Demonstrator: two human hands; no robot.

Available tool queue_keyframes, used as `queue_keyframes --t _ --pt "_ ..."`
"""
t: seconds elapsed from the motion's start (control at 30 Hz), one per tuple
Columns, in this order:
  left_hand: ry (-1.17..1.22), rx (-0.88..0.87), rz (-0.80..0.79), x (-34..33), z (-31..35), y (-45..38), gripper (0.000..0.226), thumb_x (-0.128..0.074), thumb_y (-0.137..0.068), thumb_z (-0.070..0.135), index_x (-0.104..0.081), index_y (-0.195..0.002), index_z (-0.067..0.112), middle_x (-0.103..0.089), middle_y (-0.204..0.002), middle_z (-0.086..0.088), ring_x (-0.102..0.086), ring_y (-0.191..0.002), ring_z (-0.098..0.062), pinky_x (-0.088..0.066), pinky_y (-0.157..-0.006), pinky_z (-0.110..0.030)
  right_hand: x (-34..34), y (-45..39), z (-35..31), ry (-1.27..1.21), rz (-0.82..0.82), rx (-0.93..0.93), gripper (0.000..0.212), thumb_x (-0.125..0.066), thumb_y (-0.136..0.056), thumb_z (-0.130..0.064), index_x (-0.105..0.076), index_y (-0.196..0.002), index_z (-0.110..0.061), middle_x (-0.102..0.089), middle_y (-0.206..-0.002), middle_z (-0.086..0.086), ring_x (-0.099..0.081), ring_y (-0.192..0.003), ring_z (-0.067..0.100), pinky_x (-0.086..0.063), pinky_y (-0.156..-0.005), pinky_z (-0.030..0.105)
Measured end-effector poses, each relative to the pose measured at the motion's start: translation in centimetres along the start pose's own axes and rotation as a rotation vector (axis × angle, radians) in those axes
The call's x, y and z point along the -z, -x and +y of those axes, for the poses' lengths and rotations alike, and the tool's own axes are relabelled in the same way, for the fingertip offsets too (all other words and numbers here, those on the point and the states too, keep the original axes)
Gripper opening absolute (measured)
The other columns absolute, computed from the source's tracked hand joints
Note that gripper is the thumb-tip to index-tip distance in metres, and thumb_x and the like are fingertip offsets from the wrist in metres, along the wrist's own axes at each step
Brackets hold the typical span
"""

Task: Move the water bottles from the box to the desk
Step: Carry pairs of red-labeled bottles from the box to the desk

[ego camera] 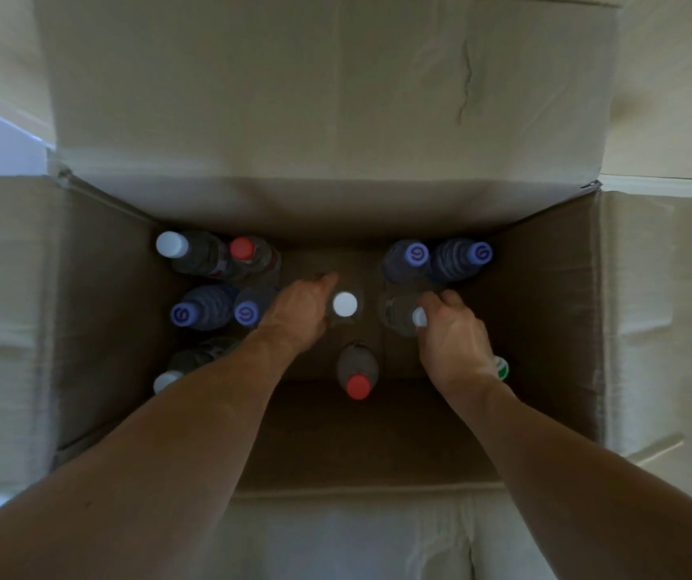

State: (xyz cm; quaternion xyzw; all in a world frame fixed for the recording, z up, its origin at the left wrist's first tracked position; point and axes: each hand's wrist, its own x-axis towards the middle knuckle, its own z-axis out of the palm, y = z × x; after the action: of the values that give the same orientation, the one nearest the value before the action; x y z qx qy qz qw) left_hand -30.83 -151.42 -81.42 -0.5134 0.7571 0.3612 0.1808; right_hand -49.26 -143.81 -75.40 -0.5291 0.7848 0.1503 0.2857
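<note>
An open cardboard box (545,311) holds several upright water bottles, seen from above. My left hand (300,313) reaches down in the middle and wraps round a clear bottle with a white cap (344,305). My right hand (455,341) curls its fingers round the neck of a second clear white-capped bottle (418,316) just to the right. A red-capped bottle (358,386) stands between my forearms, nearer to me. The desk is out of view.
Purple-capped bottles stand at the back right (416,254) and at the left (181,315). A white cap (172,244) and a red cap (241,248) sit at the back left. A green-marked cap (502,367) peeks out beside my right wrist. The box flaps (315,98) are folded outward.
</note>
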Motion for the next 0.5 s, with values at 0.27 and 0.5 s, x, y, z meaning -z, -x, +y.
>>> queue_keyframes --t 0.27,0.5 --pt "0.120 -0.027 0.039 -0.2 0.7 -1.0 0.085 -0.081 -0.079 0.018 -0.038 -0.152 0.022 -0.051 -0.148 -0.009 -0.052 -0.131 -0.033 -0.044 -0.106 -0.041 -1.7 -0.8 2.0 -0.206 -0.076 0.038 0.068 -0.071 -0.090 -0.017 -0.039 -0.149 -0.027 -0.034 -0.153 0.006 -0.047 -0.134 0.030 -0.044 -0.105 0.039" --pt "0.179 0.016 -0.002 -1.4 -0.5 -2.1 0.086 -0.086 -0.075 0.020 -0.041 -0.148 0.023 -0.057 -0.140 -0.009 -0.056 -0.126 -0.035 -0.047 -0.100 -0.040 -2.6 -3.8 2.0 -0.190 -0.195 0.164 0.078 -0.076 -0.085 -0.020 -0.036 -0.153 -0.026 -0.042 -0.152 0.006 -0.042 -0.138 0.028 -0.037 -0.113 0.036"
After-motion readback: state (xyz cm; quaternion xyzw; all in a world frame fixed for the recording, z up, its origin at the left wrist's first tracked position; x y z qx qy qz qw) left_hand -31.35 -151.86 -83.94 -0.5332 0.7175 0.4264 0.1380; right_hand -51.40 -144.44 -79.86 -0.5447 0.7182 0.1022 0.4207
